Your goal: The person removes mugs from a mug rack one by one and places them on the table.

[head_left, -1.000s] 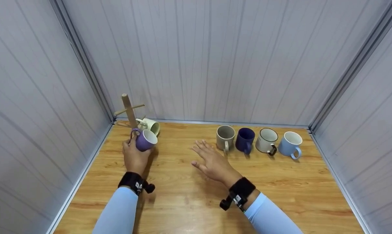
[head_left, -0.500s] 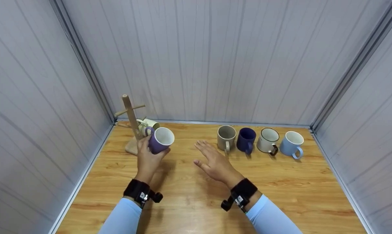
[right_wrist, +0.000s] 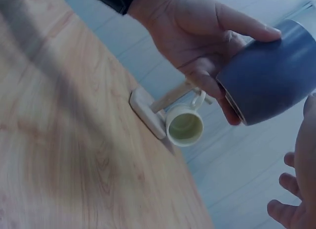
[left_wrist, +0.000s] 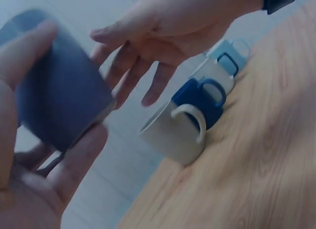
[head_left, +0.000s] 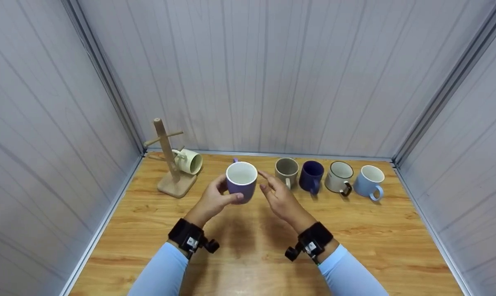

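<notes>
My left hand (head_left: 214,200) grips a purple mug (head_left: 242,185) above the middle of the table, thumb on its near side and fingers under and behind it. The mug's pale inside faces up toward the head view, and its handle points to the far side, mostly hidden. My right hand (head_left: 284,201) is held just to the right of the mug with its fingers extended; in the left wrist view its spread fingers (left_wrist: 160,83) show close to the mug, and I cannot tell whether they touch it.
At the left stands a wooden mug tree (head_left: 165,152) with a cream mug (head_left: 190,162) hanging on a low peg. To the right, a grey mug (head_left: 286,174), a dark blue mug (head_left: 310,176), a white black-rimmed mug (head_left: 337,179) and a light blue mug (head_left: 367,183) line up near the back wall (head_left: 248,82).
My left hand has carried the purple mug away from the mug tree, rightward to the middle, turning its handle to the far side. My right hand has shifted slightly right, its fingers now closer together.
</notes>
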Available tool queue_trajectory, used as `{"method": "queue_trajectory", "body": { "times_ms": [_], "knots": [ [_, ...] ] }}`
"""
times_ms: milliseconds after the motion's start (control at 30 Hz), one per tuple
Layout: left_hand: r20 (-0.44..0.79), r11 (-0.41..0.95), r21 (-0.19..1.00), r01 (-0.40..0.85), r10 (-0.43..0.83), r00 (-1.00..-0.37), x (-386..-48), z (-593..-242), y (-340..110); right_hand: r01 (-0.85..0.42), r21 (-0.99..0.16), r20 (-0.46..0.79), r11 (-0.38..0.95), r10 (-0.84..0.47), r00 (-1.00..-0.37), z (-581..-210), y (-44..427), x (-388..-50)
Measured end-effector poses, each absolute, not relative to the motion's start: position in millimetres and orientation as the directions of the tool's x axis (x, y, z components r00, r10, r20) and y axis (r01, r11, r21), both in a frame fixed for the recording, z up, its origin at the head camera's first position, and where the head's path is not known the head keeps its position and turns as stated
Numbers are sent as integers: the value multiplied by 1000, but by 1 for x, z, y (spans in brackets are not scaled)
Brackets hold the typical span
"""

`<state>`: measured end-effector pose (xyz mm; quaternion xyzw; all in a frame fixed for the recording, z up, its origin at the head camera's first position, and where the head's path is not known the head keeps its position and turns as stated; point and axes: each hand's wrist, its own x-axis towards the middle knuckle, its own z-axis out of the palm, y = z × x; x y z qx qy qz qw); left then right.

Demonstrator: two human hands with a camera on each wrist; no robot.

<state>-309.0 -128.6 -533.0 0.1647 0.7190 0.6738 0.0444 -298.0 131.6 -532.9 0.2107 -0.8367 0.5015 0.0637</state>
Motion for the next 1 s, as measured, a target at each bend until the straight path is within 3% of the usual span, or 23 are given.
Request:
{"method": "queue_trajectory", "body": {
  "times_ms": [233, 433, 700, 833, 1000],
  "knots": [
    [128, -82, 992, 99, 526, -841, -307, -532, -120, -396, -893, 340, 215, -254, -905, -517, 134, -302],
    [96, -178, 984, -24, 636, -765, -307, -539, -122, -370, -908, 302, 199, -304, -904, -513, 136, -303],
    [97, -238, 967, -93, 678, -728, -308, -547, -129, -322, -922, 263, 213, -265, -928, -518, 138, -305],
    [74, -246, 964, -104, 620, -781, -308, -548, -131, -289, -937, 233, 196, -265, -936, -520, 138, -303],
    [-2, -112, 992, -49, 388, -922, -310, -546, -124, -271, -937, 198, 220, -303, -932, -525, 137, -301]
  ]
}}
